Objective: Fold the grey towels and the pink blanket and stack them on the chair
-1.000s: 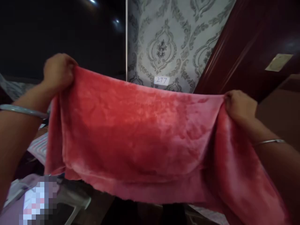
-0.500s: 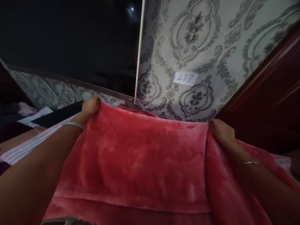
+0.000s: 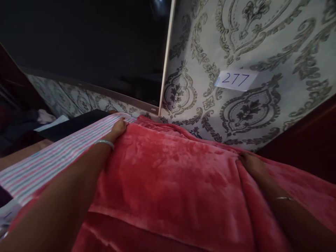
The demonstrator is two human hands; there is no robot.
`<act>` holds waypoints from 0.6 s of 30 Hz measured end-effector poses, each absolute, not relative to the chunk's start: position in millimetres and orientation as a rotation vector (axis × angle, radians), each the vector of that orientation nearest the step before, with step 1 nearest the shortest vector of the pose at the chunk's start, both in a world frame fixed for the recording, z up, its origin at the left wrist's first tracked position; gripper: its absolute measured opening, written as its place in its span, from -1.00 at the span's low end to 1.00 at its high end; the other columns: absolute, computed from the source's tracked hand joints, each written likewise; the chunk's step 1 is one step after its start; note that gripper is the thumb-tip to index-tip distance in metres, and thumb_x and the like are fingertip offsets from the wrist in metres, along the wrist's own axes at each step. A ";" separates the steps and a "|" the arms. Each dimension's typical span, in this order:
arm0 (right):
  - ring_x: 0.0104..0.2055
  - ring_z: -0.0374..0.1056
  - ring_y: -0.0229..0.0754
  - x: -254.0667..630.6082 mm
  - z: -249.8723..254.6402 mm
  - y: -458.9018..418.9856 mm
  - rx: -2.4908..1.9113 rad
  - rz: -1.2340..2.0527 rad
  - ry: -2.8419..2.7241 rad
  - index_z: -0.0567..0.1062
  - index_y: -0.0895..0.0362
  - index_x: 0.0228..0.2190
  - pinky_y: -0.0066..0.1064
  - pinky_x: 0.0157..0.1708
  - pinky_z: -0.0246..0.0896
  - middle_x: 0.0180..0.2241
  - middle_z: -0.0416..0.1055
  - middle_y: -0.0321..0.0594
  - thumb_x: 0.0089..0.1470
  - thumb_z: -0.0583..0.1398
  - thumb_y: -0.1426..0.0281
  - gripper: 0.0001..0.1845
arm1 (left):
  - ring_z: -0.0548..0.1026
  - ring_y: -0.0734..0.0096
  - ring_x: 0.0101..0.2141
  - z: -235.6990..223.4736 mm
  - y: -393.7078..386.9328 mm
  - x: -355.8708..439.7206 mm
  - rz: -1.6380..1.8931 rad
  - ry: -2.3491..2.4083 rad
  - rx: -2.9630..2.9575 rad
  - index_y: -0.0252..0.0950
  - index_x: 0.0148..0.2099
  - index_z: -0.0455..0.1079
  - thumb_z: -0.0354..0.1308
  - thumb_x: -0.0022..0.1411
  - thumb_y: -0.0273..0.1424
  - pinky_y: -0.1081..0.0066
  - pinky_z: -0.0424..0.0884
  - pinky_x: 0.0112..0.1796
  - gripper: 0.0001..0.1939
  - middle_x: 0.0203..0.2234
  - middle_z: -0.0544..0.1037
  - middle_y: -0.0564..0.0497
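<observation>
A plush red blanket (image 3: 170,182), folded over, lies spread across the surface in front of me. My left hand (image 3: 118,128) grips its far left corner, fingers curled into the fabric, next to a pink-and-grey striped cloth (image 3: 52,157). My right hand (image 3: 250,164) holds the far right corner, its fingers pinched in a fold of the blanket. A thin bangle sits on each wrist.
A patterned grey wallpaper wall (image 3: 262,42) rises right behind the blanket, with a paper label reading 277 (image 3: 235,79). A dark screen (image 3: 86,42) fills the upper left. Dark red wood (image 3: 304,143) stands at the right. A black flat object (image 3: 73,124) lies at the left.
Both hands have lowered the blanket from held up in the air down onto the surface and pushed its far edge toward the wall. The view has tilted down and moved closer.
</observation>
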State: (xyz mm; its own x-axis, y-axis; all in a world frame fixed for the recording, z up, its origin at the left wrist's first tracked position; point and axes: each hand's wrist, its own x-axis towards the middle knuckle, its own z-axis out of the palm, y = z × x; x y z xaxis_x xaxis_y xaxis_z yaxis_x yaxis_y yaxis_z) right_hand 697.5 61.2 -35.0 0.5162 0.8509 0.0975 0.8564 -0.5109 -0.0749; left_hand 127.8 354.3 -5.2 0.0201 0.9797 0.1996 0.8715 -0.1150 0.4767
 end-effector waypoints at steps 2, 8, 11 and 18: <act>0.08 0.46 0.26 700.6 -31.1 54.8 -2.516 -0.062 -1.506 0.58 0.16 -0.06 0.05 0.09 0.37 0.01 0.53 0.17 0.23 0.03 0.34 -0.60 | 0.46 -0.02 0.18 -6.5 353.4 114.4 0.693 1.869 2.044 -0.42 0.27 0.35 -0.03 0.37 -0.25 0.19 0.34 0.18 -0.47 0.13 0.55 -0.29; 0.17 0.39 0.34 652.2 -27.0 -10.2 -2.031 0.007 -1.678 0.55 -0.37 -0.03 0.20 0.20 0.32 0.03 0.53 -0.05 0.09 0.04 -0.06 -0.52 | 0.58 0.09 0.03 5.3 308.1 53.1 0.599 1.704 1.957 -0.31 0.22 0.44 0.13 0.24 0.03 0.34 0.48 -0.02 -0.32 0.09 0.60 -0.19; 0.12 0.43 0.27 608.1 -55.7 -70.0 -1.881 0.111 -1.710 0.55 -0.53 -0.08 0.15 0.14 0.39 0.03 0.53 -0.15 0.08 0.03 -0.11 -0.57 | 0.56 0.06 0.04 5.6 267.1 25.1 0.622 1.724 1.937 -0.30 0.24 0.44 0.20 0.19 0.03 0.30 0.47 0.01 -0.30 0.08 0.60 -0.20; 0.12 0.46 0.19 541.9 -102.5 -137.7 -1.623 0.071 -1.940 0.46 -0.06 0.20 0.09 0.09 0.46 0.14 0.49 -0.08 0.29 0.04 0.17 -0.49 | 0.58 0.12 -0.08 -20.1 160.4 -9.6 0.750 1.962 2.104 -0.36 0.05 0.55 0.06 0.29 -0.29 0.26 0.45 0.01 -0.60 -0.08 0.64 -0.20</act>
